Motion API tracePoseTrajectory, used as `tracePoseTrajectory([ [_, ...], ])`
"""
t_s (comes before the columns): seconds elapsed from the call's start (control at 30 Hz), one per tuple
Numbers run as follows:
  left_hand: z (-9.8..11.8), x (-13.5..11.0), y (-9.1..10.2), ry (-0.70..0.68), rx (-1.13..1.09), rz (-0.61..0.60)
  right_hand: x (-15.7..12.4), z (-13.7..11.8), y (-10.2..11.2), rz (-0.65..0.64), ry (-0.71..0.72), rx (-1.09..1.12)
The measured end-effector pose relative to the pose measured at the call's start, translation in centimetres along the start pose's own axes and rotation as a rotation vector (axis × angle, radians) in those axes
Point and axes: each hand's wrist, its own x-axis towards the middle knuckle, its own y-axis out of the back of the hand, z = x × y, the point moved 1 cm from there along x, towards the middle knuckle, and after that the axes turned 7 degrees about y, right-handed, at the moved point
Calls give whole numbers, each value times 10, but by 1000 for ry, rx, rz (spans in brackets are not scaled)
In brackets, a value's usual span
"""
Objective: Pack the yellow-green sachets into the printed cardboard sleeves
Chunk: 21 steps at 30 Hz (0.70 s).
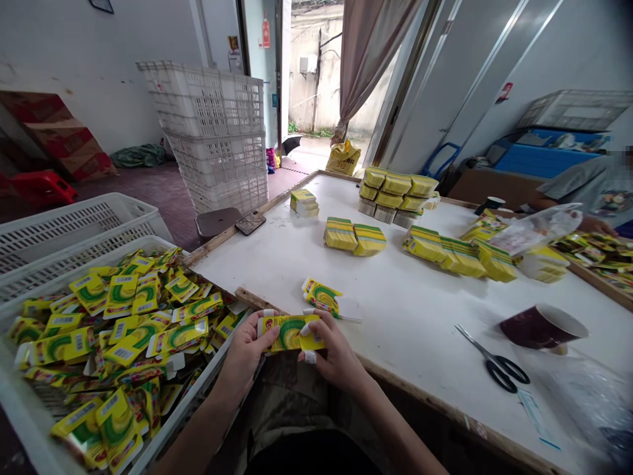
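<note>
Both my hands grip one flat yellow and green packet (288,332) at the near edge of the white table (395,310). My left hand (246,356) pinches its left end and my right hand (330,353) its right end; several fingertips wear white tape. Just beyond the held packet, another loose packet (322,295) lies on the table. To my left, a white plastic crate (30,422) holds a heap of the same packets (119,330).
Banded stacks of packets (353,237) and a taller pile (395,191) sit mid-table. Black scissors (494,361) and a dark cup (541,326) lie at the right. Another person (593,191) sits at the far right. Stacked white crates (212,132) stand by the doorway.
</note>
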Motion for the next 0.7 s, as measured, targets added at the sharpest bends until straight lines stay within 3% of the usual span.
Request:
tracePoseTrajectory([
  [0.13, -6, -2, -1, 4, 70, -18, -1, -4, -10, 86, -58, 4],
  [0.23, -11, -4, -2, 0, 111, -12, 1, -6, -14, 55, -106, -9],
  [0.33, 2, -5, 11, -31, 194, 55, 6, 2, -5, -20, -121, 14],
  [0.4, 25, -8, 36, -149, 352, 234, 12, 17, 9, -31, -187, -80],
  [0.5, 66, -14, 94, -355, 712, 745, 20, 47, 33, 25, -389, -424],
  [0.57, 85, -14, 134, -403, 933, 982, 23, 64, 40, 11, -450, -515],
  [0.63, 92, -11, 165, -363, 1176, 1047, 23, 74, 38, -12, -485, -569],
  [0.7, 87, -7, 184, -343, 1213, 1074, 21, 78, 32, -26, -506, -619],
])
